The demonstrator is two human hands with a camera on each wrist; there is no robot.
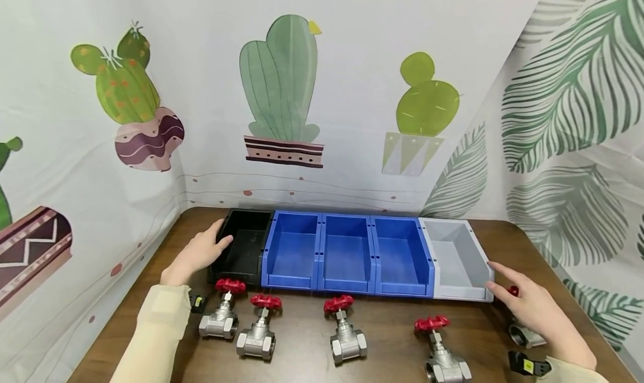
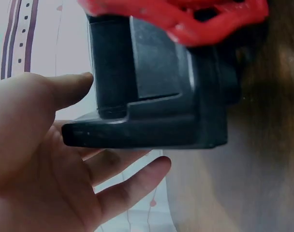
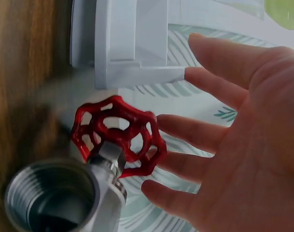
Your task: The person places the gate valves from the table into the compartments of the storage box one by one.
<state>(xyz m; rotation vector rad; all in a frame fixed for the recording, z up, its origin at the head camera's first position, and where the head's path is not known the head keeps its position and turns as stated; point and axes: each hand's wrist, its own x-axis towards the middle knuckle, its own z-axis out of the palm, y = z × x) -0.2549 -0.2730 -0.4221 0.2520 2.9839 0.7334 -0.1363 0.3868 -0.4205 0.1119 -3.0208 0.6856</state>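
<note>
My left hand [image 1: 198, 251] is at the left side of the black bin [image 1: 246, 246], its thumb over the rim and its fingers outside the wall. In the left wrist view those fingers are spread and extended around the bin's edge. At the other end of the row, my right hand [image 1: 530, 299] has its fingertips right at the front right corner of the light grey bin [image 1: 458, 254]. Its fingers [image 3: 190, 135] look loosely extended in the right wrist view, close behind the red handwheel of a metal valve [image 3: 108, 179]. That valve is partly hidden by the hand in the head view.
Three blue bins [image 1: 294, 254] stand between the black and grey ones. Several valves with red handwheels lie in front, including one at the left [image 1: 221, 321], one mid-table [image 1: 347, 344] and one nearer the right [image 1: 445, 366]. A printed cloth [image 1: 352, 92] hangs behind the wooden table [image 1: 302, 338].
</note>
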